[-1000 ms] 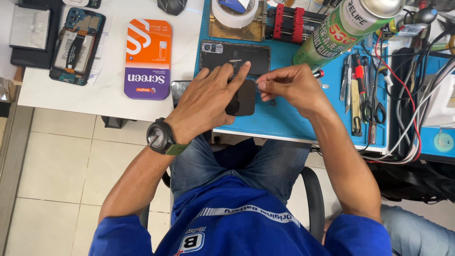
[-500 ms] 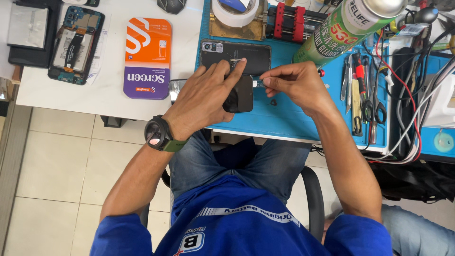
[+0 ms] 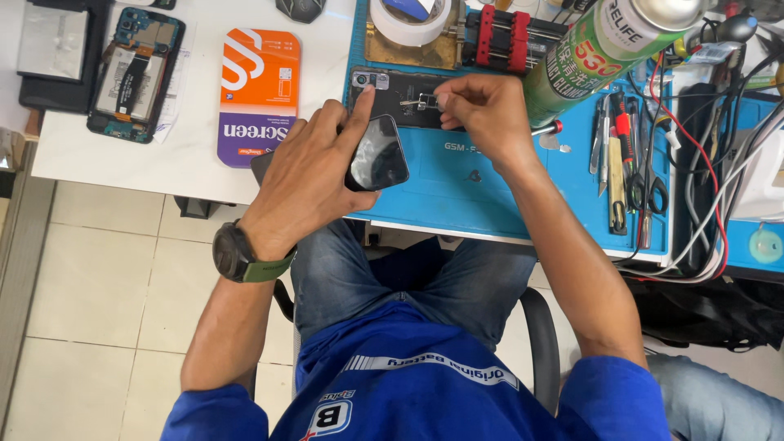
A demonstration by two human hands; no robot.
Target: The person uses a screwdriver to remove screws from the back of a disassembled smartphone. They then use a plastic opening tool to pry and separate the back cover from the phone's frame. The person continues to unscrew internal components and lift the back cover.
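Note:
An opened phone body (image 3: 398, 88) lies on the blue work mat (image 3: 490, 184), its inner side facing up. My left hand (image 3: 314, 175) holds a black screen panel (image 3: 382, 155) tilted up from the body's near edge, and its forefinger rests on the body near the camera corner. My right hand (image 3: 482, 106) hovers over the middle of the body. Thumb and forefinger there pinch a small silvery part (image 3: 425, 102). A dark watch with a green strap (image 3: 241, 255) sits on my left wrist.
A green spray can (image 3: 600, 49) leans just right of my right hand. Hand tools (image 3: 621, 163) and cables (image 3: 702, 180) crowd the mat's right side. At the back stand a tape roll (image 3: 411, 18) and a red clamp (image 3: 498, 37). On the white table lie an orange-purple box (image 3: 260, 90) and a disassembled phone (image 3: 135, 72).
My left hand has lifted and tilted the black panel, with the forefinger now on the phone body. My right hand has moved up and left onto the body.

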